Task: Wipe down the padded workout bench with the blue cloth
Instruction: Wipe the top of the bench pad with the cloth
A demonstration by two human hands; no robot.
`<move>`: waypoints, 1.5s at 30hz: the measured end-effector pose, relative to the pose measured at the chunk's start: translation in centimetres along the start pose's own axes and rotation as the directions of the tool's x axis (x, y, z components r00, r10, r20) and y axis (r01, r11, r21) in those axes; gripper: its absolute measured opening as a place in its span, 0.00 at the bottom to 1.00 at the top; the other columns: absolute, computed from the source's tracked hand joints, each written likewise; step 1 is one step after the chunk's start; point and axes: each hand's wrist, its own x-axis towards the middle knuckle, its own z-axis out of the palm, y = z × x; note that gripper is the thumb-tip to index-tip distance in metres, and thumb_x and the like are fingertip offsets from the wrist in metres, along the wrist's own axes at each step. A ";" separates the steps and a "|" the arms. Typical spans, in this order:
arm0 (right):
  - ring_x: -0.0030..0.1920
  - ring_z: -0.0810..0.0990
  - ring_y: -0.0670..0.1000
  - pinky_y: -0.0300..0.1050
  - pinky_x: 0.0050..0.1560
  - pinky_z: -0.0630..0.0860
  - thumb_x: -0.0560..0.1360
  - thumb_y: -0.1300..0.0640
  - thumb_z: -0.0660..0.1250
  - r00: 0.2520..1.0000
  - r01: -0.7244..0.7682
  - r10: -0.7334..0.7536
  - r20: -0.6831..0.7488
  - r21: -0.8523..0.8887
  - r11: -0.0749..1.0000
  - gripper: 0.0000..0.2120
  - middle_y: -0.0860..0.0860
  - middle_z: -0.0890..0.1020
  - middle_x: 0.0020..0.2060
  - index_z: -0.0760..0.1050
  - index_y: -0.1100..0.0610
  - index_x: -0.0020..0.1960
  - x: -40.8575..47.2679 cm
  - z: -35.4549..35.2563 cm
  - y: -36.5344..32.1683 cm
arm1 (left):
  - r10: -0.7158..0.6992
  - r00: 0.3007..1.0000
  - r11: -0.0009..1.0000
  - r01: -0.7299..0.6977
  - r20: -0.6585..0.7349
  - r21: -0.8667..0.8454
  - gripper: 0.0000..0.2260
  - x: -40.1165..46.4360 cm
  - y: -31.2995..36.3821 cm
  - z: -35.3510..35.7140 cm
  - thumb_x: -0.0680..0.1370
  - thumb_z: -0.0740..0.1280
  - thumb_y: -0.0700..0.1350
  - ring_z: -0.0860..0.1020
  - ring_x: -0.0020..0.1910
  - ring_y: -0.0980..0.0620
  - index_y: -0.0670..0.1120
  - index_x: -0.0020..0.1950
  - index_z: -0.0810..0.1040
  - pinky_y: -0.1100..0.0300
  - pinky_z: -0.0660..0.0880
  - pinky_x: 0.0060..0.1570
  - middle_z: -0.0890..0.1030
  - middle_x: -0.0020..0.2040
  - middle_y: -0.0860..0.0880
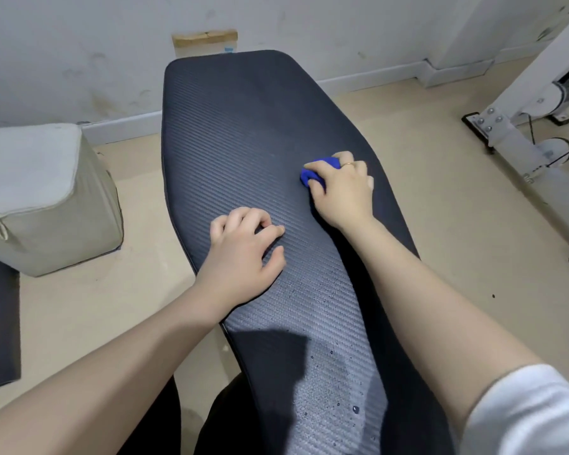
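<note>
Right hand (340, 188) bunched round the blue cloth (316, 174), pressing it to the padded bench (243, 126) near its right edge.
Left hand (243, 247) rests just behind and to the left, fingers loosely curled on the ribbed pad, holding nothing. Water droplets (342, 399) sit well back toward the person, so I'd say long overlapping strokes along the ribs, drawn back that way, would serve best.

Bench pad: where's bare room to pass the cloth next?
Bare: the bench from both hands to its far end by the wall. Crowded: midway, left hand resting, right hand gripping the cloth. Droplets dot the near end.
</note>
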 end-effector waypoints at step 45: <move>0.56 0.71 0.58 0.49 0.54 0.58 0.65 0.54 0.56 0.897 0.287 -0.354 0.266 0.258 0.922 0.17 0.54 0.75 0.55 0.80 0.51 0.46 -12.6 -1.0 -11.0 | -0.582 0.589 -0.250 0.526 0.560 -0.813 0.27 -0.8 -5.6 -4.1 0.77 0.53 0.61 0.74 0.64 0.50 0.45 0.66 0.72 0.52 0.67 0.68 0.76 0.65 0.48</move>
